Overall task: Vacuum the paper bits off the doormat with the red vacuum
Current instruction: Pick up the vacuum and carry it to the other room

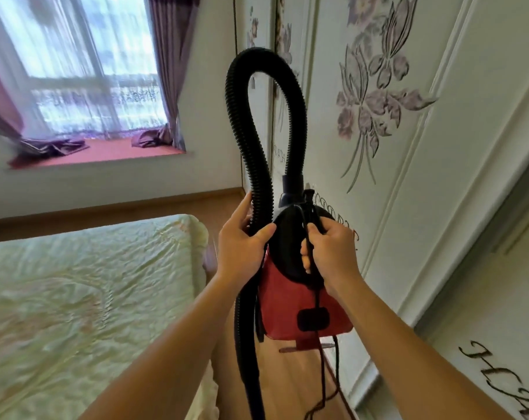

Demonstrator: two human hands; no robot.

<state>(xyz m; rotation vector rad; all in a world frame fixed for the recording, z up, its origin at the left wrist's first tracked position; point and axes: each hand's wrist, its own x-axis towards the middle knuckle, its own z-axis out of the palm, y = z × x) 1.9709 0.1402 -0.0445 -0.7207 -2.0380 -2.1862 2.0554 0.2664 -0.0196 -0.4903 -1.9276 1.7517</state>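
Observation:
I hold the red vacuum (290, 304) up in the air in front of me, above the wooden floor. Its body is red with a black top and a black handle. My right hand (329, 253) grips the black handle together with a thin black cord. My left hand (242, 241) grips the black ribbed hose (266, 95) just beside the vacuum's top. The hose loops high up from the vacuum's top and comes down past my left hand toward the floor. The doormat and the paper bits are out of view.
A bed with a pale green cover (75, 298) fills the left. A white wardrobe with carved flowers (408, 131) runs along the right. A narrow strip of wooden floor (299, 377) lies between them. A window with purple curtains (84, 77) is at the back.

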